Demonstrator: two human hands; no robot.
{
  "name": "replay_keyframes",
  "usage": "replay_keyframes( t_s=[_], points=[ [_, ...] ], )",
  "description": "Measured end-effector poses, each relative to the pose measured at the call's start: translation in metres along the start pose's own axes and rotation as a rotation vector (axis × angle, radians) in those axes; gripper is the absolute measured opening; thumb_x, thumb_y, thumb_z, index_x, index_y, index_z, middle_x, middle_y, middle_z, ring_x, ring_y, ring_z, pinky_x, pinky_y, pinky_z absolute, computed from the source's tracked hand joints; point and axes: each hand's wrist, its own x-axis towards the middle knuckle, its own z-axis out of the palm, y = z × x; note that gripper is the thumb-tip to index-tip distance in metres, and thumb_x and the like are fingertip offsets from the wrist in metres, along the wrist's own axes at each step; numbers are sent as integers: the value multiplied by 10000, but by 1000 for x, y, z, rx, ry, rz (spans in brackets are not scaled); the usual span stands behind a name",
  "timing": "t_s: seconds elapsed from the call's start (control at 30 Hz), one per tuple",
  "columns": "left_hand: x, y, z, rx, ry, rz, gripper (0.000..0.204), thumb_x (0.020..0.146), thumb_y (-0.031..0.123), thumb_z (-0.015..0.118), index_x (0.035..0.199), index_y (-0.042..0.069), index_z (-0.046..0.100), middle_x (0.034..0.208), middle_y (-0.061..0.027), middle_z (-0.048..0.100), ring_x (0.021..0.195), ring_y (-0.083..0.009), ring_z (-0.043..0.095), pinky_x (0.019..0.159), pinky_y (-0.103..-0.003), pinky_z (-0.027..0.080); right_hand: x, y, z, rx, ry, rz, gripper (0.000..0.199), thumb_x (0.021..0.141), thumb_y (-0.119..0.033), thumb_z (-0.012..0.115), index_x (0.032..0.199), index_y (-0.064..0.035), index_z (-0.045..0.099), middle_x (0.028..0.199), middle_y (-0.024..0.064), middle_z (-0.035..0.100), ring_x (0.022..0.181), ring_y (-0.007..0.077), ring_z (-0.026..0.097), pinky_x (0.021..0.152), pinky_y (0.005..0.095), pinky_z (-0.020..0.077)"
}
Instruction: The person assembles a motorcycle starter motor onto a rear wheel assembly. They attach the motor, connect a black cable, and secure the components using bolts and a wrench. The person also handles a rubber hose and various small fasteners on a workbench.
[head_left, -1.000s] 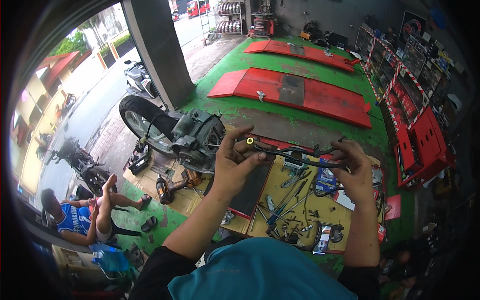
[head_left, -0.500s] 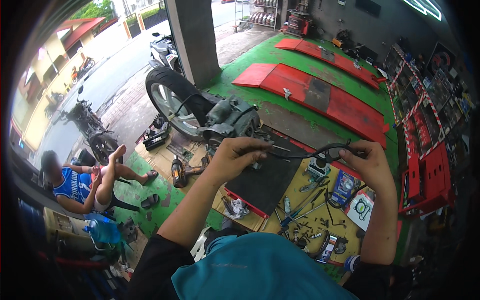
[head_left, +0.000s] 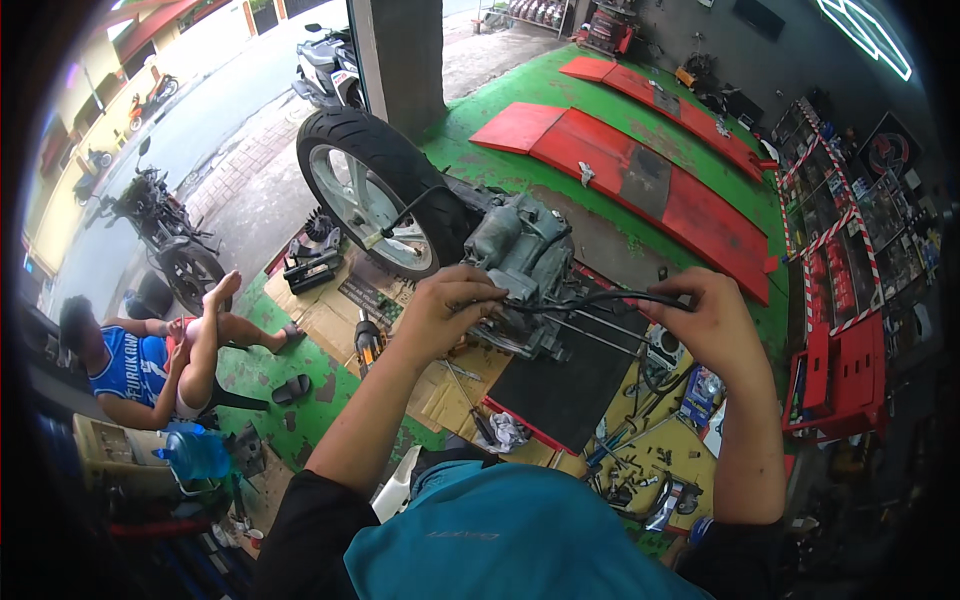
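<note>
Your hands are apart, with the black cable (head_left: 600, 297) stretched between them, across the near side of the engine (head_left: 515, 245) and above its bare metal studs (head_left: 600, 338). Your right hand (head_left: 712, 315) has thumb and fingers closed on the cable's right-hand stretch; your left hand (head_left: 448, 308) is pinched up against the engine at the other end, though your fingers hide exactly what they grip. Handling it well probably means light tension only: enough to see its run, not enough to strain the ends. Lift the middle a little so that it doesn't snag on the studs, and ease out any twist with your right fingertips while the left steadies its end. Avoid sharp bends, and don't let it drop onto the black mat (head_left: 545, 400) below.
</note>
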Motion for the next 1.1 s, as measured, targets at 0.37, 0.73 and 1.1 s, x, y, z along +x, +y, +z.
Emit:
replay_keyframes(
  t_s=[0.37, 0.73, 1.1],
  points=[
    [19, -72, -2, 63, 69, -57, 235, 881, 18, 752, 1112, 23, 796, 1044, -110, 708, 966, -247, 708, 845, -347, 547, 87, -55, 46, -275, -60, 171, 503, 856, -416, 831, 1044, 48, 784, 941, 219, 752, 849, 300, 735, 793, 405, 543],
    [27, -81, -13, -69, 9, -190, 180, 847, 29, 791, 1025, 1, 804, 972, -119, 758, 876, -255, 733, 811, -348, 562, 101, -38, 61, -310, -21, 190, 406, 873, -365, 810, 1004, 19, 798, 798, 167, 740, 749, 259, 713, 729, 385, 529],
    [28, -84, -16, -165, -42, -244, 191, 862, 8, 766, 1050, -13, 794, 993, -121, 762, 919, -229, 730, 833, -340, 558, 96, -15, 69, -200, 5, 173, 452, 878, -379, 811, 1091, 19, 780, 950, 180, 764, 878, 269, 732, 810, 379, 541]
  ],
)
